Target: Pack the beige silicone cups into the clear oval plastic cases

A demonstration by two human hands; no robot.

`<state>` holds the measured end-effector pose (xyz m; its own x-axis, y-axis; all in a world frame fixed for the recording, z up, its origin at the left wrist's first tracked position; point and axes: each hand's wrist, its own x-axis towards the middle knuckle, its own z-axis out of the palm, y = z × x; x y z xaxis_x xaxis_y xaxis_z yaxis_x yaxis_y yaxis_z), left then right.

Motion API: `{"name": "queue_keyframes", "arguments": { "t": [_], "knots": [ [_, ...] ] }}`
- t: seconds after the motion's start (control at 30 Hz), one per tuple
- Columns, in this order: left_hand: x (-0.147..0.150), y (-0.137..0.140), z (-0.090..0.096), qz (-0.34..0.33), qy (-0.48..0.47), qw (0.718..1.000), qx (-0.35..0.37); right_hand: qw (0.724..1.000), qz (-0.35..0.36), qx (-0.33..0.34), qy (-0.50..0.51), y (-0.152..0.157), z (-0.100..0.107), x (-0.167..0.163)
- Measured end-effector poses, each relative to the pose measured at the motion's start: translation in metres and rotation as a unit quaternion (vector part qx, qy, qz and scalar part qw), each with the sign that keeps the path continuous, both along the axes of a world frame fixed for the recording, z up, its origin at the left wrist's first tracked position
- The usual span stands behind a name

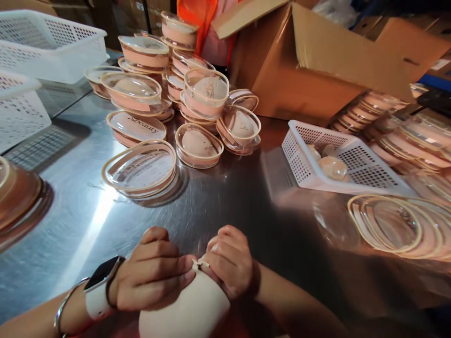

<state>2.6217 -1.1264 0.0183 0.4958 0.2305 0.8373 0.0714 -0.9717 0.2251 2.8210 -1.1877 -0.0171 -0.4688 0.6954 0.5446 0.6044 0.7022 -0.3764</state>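
Note:
At the table's near edge, my left hand (155, 270) pinches a smooth beige bra cup (186, 310) at its top, thumb and fingers pressed together. Close against it, my right hand (230, 263) is closed on the same piece from the other side. Between the fingertips shows a small clasp (200, 265) with a dark spot. The lower part of the cup runs out of the frame, and my fingers hide some of its upper edge.
Clear oval cases (141, 169) with pink bands are piled ahead on the metal table (218, 202); more cases (394, 225) lie at right. A white basket (303, 164) holds beige pieces. Behind stands an open cardboard box (275, 80). White crates (70, 56) are at left.

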Motion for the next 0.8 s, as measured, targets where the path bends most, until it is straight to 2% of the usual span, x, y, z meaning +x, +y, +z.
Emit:
{"name": "queue_keyframes", "arguments": {
  "t": [0.1, 0.2, 0.33, 0.5, 0.67, 0.8],
  "knots": [
    [0.000, -0.004, -0.009, 0.019, -0.021, 1.000, -0.003, 0.999, 0.013, 0.050, 0.011, 0.003, 0.003, 0.000],
    [-0.001, -0.007, -0.014, 0.031, -0.042, 0.999, -0.010, 0.997, 0.018, 0.070, 0.023, 0.006, 0.009, -0.002],
    [-0.002, -0.005, -0.012, 0.015, -0.012, 1.000, -0.012, 0.997, 0.006, 0.069, 0.043, 0.009, 0.018, -0.005],
    [-0.004, -0.004, -0.018, 0.023, -0.029, 0.999, -0.002, 0.997, 0.008, 0.065, 0.041, 0.013, 0.019, -0.006],
    [-0.006, 0.000, -0.024, -0.040, 0.006, 0.998, -0.054, 0.997, 0.001, 0.072, 0.011, 0.014, 0.016, -0.006],
    [-0.002, 0.000, -0.026, -0.061, -0.025, 0.994, -0.085, 0.997, -0.003, 0.075, -0.001, 0.014, 0.015, -0.007]
  ]
}}
